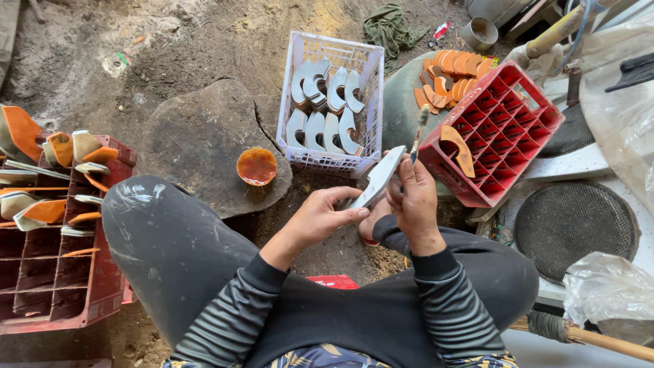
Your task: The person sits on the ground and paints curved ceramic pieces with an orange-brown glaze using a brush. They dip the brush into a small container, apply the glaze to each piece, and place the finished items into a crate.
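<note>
I see my left hand (320, 218) pinching the lower end of a grey blade (378, 177), whose long axis runs up and right toward the white crate (371, 102). My right hand (412, 197) sits just right of the blade, its grip pressed together on a thin brush (416, 140) whose tip points up, nearer the red crate (538, 112). An orange bowl (257, 165) lies well left of the blade.

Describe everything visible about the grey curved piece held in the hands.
The grey curved piece is a flat, pale grey crescent-like slab, apparently unpainted, like those standing in the white crate behind it. It is tilted, upper end toward the crates. The left hand pinches its lower end with thumb and fingers; the right hand, beside it, holds a thin brush close to its upper edge.
</note>
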